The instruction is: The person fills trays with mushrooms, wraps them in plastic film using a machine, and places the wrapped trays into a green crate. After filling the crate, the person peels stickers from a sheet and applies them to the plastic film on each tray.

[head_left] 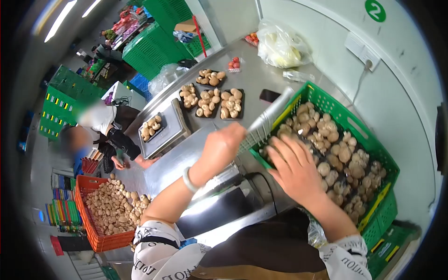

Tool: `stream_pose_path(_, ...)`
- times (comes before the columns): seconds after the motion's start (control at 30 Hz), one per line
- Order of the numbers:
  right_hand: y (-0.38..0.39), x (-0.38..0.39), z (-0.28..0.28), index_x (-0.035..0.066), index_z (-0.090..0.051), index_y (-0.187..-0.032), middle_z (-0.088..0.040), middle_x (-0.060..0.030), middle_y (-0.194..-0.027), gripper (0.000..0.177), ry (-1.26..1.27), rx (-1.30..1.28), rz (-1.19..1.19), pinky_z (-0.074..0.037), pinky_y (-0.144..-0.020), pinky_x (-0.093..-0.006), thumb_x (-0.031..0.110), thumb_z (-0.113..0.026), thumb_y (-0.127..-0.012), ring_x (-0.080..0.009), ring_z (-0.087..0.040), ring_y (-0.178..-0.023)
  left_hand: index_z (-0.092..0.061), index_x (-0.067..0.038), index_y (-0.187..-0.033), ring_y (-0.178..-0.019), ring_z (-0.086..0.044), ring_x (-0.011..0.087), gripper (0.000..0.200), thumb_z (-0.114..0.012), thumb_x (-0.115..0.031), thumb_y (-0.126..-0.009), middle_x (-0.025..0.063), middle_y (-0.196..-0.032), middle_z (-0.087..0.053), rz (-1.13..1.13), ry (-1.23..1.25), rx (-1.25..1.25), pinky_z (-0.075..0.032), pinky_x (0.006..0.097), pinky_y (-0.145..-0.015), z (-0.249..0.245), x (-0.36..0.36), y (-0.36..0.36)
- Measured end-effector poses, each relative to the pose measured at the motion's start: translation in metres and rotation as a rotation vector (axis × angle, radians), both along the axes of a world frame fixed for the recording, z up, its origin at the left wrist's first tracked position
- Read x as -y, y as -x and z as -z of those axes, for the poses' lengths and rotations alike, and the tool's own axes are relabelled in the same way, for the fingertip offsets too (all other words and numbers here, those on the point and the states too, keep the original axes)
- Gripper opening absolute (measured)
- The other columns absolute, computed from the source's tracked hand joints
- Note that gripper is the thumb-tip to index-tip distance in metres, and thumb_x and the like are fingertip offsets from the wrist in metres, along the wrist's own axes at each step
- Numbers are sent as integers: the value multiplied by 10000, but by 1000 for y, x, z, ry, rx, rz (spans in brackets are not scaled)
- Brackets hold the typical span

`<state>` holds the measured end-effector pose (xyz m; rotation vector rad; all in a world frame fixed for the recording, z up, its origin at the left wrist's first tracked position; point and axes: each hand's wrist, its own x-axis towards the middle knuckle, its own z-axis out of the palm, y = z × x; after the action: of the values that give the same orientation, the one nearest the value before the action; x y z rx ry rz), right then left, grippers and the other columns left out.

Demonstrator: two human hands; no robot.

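Note:
My left hand [223, 145], with a white bracelet at the wrist, is closed beside the near end of a white roll [273, 111], which looks like cling film. What its fingers hold, if anything, is hidden. My right hand [295, 171] reaches over the near side of a green crate [368, 133], fingers stretched out on or just above the mushrooms at that edge. Inside the crate lie several black trays of mushrooms [344, 151], some with a shine like plastic film. Below my left hand is a metal wrapping device [221, 182].
Several mushroom trays [232, 103] stand on the steel table, another tray [151, 127] on a scale [164, 130]. A red crate [88, 186] holds loose mushrooms. A phone [269, 95] and a plastic bag [282, 44] lie farther back. Another person's hands [144, 161] are near the scale.

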<state>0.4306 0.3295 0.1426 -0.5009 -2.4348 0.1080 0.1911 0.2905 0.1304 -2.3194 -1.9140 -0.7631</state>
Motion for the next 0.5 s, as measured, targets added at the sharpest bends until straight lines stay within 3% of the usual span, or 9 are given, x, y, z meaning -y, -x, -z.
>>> stream_pose_path(0.07, 24, 8, -19, 23, -590, -1096, -602, -136, -1105, 427, -92, -21, -8, -456, -908, -400, 179, -708, -717, -285, -567, -1075, -579, -38, -844, -642, -605, 324, 114, -617, -29, -737, 126, -754, -563, 95, 71, -34, -477, 390, -533, -24, 39, -29)
stream_pose_path(0.1, 25, 13, -16, 37, -592, -1046, -617, -127, -1034, 367, 0, 79, -38, -468, -856, -394, 190, -702, -731, -276, -590, -1008, -579, -43, -844, -618, -594, 316, 114, -593, -15, -735, 116, -720, -547, 144, 80, -72, -471, 382, -518, -34, 55, -34)
stream_pose_path(0.13, 27, 18, -6, 52, -593, -995, -631, -118, -962, 309, 90, 175, -71, -479, -803, -389, 201, -696, -745, -267, -614, -941, -607, -39, -925, -726, -613, 316, 222, -660, -28, -710, 125, -793, -590, 135, 154, -94, -493, 372, -609, -43, 72, -32)
stream_pose_path(0.2, 25, 36, -1, 61, -602, -917, -641, -108, -830, 232, 279, 181, -95, -484, -704, -384, 215, -695, -771, -258, -637, -809, -626, -40, -1030, -879, -622, 296, 388, -757, -65, -666, 118, -921, -638, 90, -66, -3, -494, 367, -741, -76, 93, -26)
stream_pose_path(0.27, 22, 56, -4, 50, -615, -860, -631, -105, -711, 203, 478, 4, -69, -470, -611, -382, 219, -705, -793, -260, -636, -680, -619, -30, -1105, -1009, -601, 260, 544, -827, -109, -608, 109, -1043, -650, -107, 17, 338, -469, 373, -839, -82, 121, -10)
stream_pose_path(0.3, 19, 62, -2, 64, -583, -887, -607, -136, -706, 193, 644, 13, -127, -467, -590, -424, 245, -645, -860, -333, -608, -661, -627, -11, -1043, -906, -611, 166, 367, -784, -99, -724, 59, -967, -660, -127, 13, 549, -481, 307, -775, -69, 129, -2)
stream_pose_path(0.4, 15, 82, 5, 51, -590, -901, -607, -137, -688, 217, 856, 36, -194, -471, -601, -420, 254, -652, -857, -340, -602, -648, -628, -8, -993, -810, -605, 98, 193, -704, -111, -848, 30, -900, -668, -185, 365, 1246, -482, 242, -733, -35, 160, 7)
stream_pose_path(0.43, 12, 87, 2, 41, -594, -947, -633, -135, -786, 251, 962, 156, -174, -478, -651, -421, 262, -664, -849, -343, -611, -722, -632, 7, -938, -708, -567, 45, 137, -646, -127, -911, 0, -805, -653, -198, 279, 1229, -456, 198, -659, -22, 164, 0)
stream_pose_path(0.5, 13, 103, 9, 39, -593, -969, -636, -128, -876, 260, 838, -1, -114, -476, -700, -417, 249, -675, -838, -329, -609, -815, -637, 7, -933, -691, -552, 45, 141, -644, -132, -911, -2, -791, -647, -233, 268, 1245, -442, 197, -632, -5, 171, -10)
